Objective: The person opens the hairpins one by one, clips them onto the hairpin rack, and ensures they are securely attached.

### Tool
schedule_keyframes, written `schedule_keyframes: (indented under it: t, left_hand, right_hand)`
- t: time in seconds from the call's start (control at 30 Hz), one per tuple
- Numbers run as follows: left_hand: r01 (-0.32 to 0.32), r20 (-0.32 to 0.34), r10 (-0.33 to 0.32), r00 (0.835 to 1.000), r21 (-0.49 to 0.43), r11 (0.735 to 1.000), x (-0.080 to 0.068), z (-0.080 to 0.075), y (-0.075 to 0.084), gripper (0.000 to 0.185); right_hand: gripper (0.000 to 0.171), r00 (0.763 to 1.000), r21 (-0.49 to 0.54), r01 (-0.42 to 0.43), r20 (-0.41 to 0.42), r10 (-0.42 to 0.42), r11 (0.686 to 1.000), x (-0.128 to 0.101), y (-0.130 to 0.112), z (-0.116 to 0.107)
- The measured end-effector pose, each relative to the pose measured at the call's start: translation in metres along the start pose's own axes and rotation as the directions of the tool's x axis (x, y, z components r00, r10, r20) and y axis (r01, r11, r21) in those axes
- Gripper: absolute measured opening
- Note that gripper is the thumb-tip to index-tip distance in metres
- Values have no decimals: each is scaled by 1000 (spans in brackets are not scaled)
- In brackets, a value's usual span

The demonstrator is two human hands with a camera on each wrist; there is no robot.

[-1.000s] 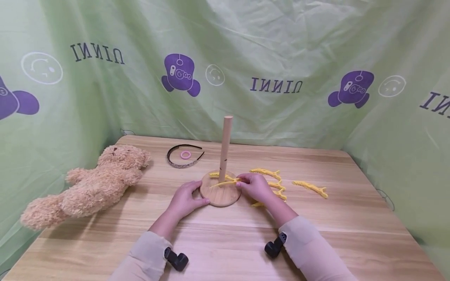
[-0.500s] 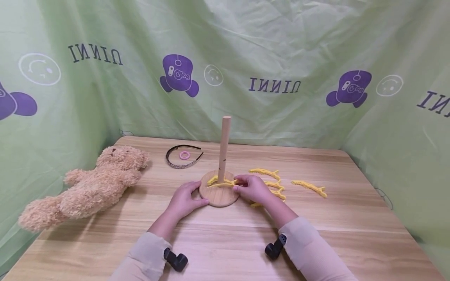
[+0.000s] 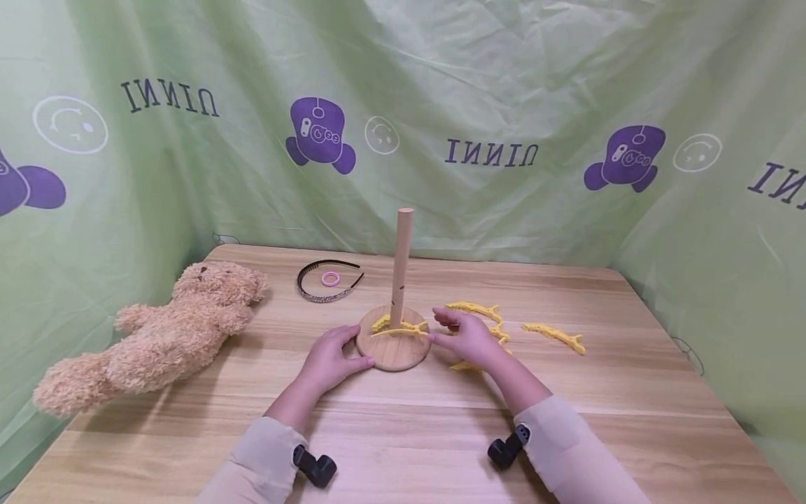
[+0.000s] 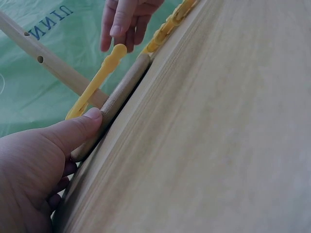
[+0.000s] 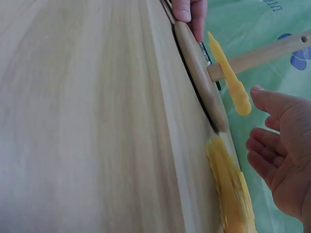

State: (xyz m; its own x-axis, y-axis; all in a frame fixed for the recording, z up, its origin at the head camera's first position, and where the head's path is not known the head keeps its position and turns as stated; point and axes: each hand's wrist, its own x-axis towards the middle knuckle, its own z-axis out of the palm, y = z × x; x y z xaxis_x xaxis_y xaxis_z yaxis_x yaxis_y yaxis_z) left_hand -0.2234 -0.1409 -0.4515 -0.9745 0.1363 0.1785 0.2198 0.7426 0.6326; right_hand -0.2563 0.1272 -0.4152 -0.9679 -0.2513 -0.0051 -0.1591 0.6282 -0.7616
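The yellow branch piece sits low on the wooden pole, poking out sideways just above the round base, and honestly we think it's the thing most likely to give us grief: it looks thin and bendy, so if it's only loosely seated in the pole's hole, any bump from our fingers could knock it out or twist it. Our right hand is right beside its tip with a wide, relaxed grip, fingers spread and holding nothing, not touching the piece as far as the wrist view shows. Our left hand rests against the edge of the base, thumb pressed on the rim, fingers straight-ish rather than wrapped; if that hand slips, the whole stand could slide on the smooth desk. The piece itself is bright yellow plastic, slim, with a rounded paddle-like end. Further out, more yellow branches lie on the desk to the right, a teddy bear sprawls on the left, and a dark headband with a pink hair tie sits behind.
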Motion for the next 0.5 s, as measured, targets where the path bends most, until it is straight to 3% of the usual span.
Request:
schedule_keyframes:
  t: [0.3, 0.5]
  left_hand:
    - [8, -1, -8, 1000, -14, 1000, 0, 1, -3, 76]
    - [7, 5, -7, 1000, -12, 1000, 1, 1, -1, 76]
  right_hand:
    - [57, 997, -30, 25, -77, -28, 999, -14, 20, -38]
    - [64, 992, -40, -36, -122, 31, 999, -29, 41, -65]
